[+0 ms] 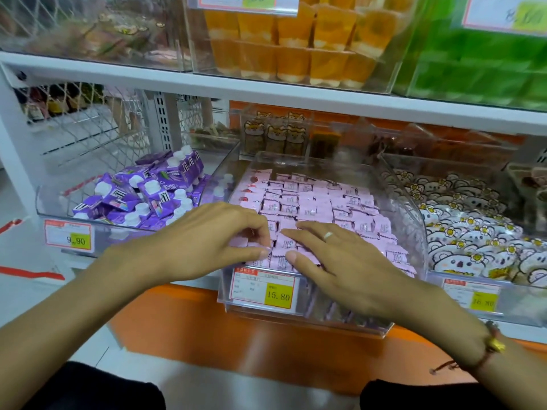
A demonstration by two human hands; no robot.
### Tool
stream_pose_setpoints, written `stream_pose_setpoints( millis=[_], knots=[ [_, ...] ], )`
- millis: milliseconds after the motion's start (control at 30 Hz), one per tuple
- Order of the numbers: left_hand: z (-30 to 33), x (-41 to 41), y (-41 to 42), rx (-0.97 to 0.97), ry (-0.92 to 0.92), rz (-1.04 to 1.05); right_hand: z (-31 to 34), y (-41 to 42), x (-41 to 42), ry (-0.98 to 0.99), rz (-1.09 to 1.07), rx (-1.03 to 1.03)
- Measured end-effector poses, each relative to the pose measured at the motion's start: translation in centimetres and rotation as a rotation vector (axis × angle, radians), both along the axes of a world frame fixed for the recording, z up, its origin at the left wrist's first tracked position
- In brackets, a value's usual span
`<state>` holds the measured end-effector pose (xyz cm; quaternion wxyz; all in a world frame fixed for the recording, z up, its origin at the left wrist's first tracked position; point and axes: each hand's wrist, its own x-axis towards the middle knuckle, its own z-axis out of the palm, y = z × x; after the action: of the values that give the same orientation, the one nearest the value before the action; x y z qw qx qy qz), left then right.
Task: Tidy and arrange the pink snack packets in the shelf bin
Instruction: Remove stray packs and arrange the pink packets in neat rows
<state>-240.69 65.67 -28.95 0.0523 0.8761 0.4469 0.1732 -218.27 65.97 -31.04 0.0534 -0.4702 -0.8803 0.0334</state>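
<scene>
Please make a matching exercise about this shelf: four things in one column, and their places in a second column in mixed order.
Things:
1. pink packets
2. purple packets
3. bear-face packets
4. orange packets

Places:
A. bin on the shelf above
B. bin to the right of the middle bin
C. middle bin with the 15.80 price tag
D. bin to the left of the middle bin

Pairs: 1-C, 2-D, 3-B, 4-A

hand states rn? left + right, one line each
Left hand: fingers curled, pinching pink snack packets at the front of the bin.
Right hand: open, straight fingers resting flat on the packets.
</scene>
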Motion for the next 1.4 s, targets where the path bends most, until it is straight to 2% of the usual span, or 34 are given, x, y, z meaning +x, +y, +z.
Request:
stream_pose_setpoints(
  millis=[167,300,400,467,533,633,800,933,1000,1100,1200,1267,1400],
  knots=[
    [-0.9,0.5,-0.2,0.021,-0.133,0.047,0.1,0.1,-0.8,0.021,-0.020,0.049],
    [-1.3,0.8,-0.5,-0.109,-0.381,0.040,0.2,0.2,-1.3,0.051,-0.039,0.042],
    [-1.1,1.1,-0.6,-0.172,-0.646,0.054,0.2,0.1,-1.3,0.070,-0.039,0.040],
    [-0.8,1.3,-0.5,-0.170,-0.784,0.057,0.1,0.1,-1.3,0.068,-0.033,0.052],
    [-0.7,1.4,-0.4,-0.116,-0.832,0.050,0.0,0.0,-1.3,0.063,-0.025,0.062],
    [-1.2,1.5,-0.3,-0.054,-0.758,0.057,0.0,0.0,-1.2,0.082,-0.015,0.062],
    [-1.5,0.9,0.2,-0.046,-0.708,0.019,0.8,-0.2,-2.2,0.556,-0.019,0.013],
    [-1.0,0.2,-0.1,0.038,-0.616,-0.009,0.2,-0.1,-3.9,0.628,-0.033,-0.022],
    [-0.4,-0.8,-0.3,0.169,-0.485,0.003,0.1,0.1,-4.1,0.649,-0.055,-0.069],
    [0.2,-2.3,-0.9,0.344,-0.193,0.001,0.2,0.1,-3.9,0.624,-0.047,-0.082],
    [-0.4,-2.5,-1.4,0.390,0.100,-0.053,0.0,-0.2,-3.7,0.557,-0.021,-0.034],
    [-0.8,-2.3,-1.5,0.386,0.185,-0.079,0.1,-0.5,-3.9,0.567,0.001,0.008],
    [-0.6,-2.1,-1.6,0.388,0.245,-0.082,1.3,-1.1,-4.3,0.919,0.062,0.038]
  ],
)
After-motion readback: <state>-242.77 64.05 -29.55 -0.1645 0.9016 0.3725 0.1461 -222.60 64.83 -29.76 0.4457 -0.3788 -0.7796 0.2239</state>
